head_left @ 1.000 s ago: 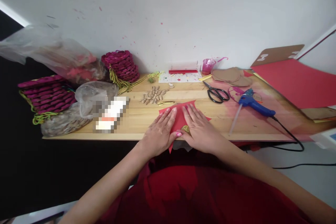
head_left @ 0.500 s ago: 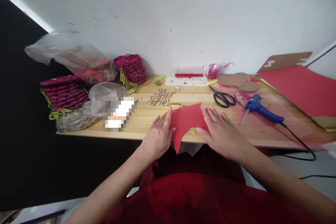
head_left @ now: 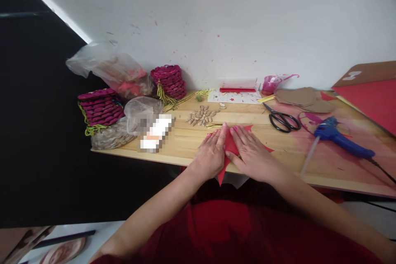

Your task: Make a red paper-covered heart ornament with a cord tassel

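Observation:
A red paper piece [head_left: 230, 143] with pointed corners lies at the table's front edge, one tip hanging over it. My left hand [head_left: 211, 152] presses flat on its left side, fingers stretched out. Across its middle rests my right hand [head_left: 251, 150], also flat with fingers extended, hiding much of the paper. The two hands nearly meet at the fingertips. Just beyond them is a thin gold strip [head_left: 214, 126], partly covered by the left fingers. A pile of pistachio-like shells [head_left: 201, 116] sits farther back.
Black-handled scissors [head_left: 284, 121] and a blue glue gun [head_left: 340, 138] lie to the right, with brown card shapes [head_left: 298, 98] behind. Magenta woven baskets [head_left: 169, 81], plastic bags [head_left: 108, 64] and a blurred-out phone-like object [head_left: 157, 133] stand left. Red sheets [head_left: 371, 103] lean far right.
My right hand has slid left over the paper, close to my left hand. The paper's right points now show beyond the right hand. The whole view has shifted, moving the table's things rightward.

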{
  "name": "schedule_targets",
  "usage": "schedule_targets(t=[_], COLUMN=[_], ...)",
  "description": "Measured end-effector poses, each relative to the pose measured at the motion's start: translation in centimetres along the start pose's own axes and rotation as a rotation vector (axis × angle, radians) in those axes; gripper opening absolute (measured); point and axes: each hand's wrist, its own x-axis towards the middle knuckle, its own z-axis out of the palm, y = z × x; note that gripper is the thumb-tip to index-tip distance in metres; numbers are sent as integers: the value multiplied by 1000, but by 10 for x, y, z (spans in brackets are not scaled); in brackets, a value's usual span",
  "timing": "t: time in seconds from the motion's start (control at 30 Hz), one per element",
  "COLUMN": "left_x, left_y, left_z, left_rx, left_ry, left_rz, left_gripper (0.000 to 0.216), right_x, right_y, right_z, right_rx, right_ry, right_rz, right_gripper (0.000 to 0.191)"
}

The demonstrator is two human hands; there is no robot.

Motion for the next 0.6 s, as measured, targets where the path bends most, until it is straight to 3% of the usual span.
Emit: schedule_targets(t=[0.3, 0.47, 0.6], left_x=[-5, -22, -24], left_y=[6, 4, 2], left_z=[-7, -16, -20], left_rx=[154, 192, 169], left_ry=[-48, -39, 24], left_rz=[-122, -193, -123], left_gripper=[62, 70, 74], right_x=[-12, -33, -43], right_y=[5, 15, 15], right_z=[0, -9, -29], right_rx=[-48, -102, -144], right_ry=[29, -1, 117], right_rz=[112, 248, 253], right_gripper=[114, 121, 112])
